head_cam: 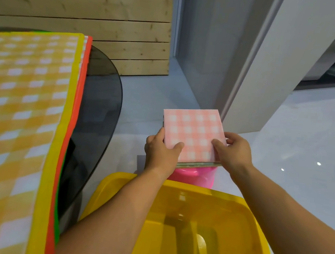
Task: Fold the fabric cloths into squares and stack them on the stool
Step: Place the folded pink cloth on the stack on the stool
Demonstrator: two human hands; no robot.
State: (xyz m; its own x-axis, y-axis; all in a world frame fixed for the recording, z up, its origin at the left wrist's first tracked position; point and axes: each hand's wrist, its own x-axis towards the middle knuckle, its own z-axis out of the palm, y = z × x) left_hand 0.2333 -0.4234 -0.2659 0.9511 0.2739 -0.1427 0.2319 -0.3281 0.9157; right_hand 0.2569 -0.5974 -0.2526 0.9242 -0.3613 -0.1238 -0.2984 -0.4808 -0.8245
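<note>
Nearest is a yellow bin point(227, 196), and both forearms reach over it toward the stool point(196, 176), which stands on the floor just beyond. On the stool sits a stack point(198, 164) of folded cloths, and the pink cloth point(193, 129), already a neat checked square, lies on top. The left hand point(161, 149) takes the square's near left corner and the right hand point(232, 151) its near right corner. Each grip is narrow, with the thumb flat on the top face and the fingers curled round the edge, their tips hidden. Whether the fingers reach under only this square or further down the stack, I cannot tell. Holding both near corners at once looks meant to keep the folds from springing open and to line the edges up with the layers below, so I judge this to be the placing or squaring step. To the left, the dark glass table point(101, 98) carries a yellow cloth point(19, 99) spread flat, with an orange cloth point(82, 75) and a green cloth point(56, 233) showing at its edge beneath. They probably lie open like that to be folded in turn, so plenty of the task remains.
</note>
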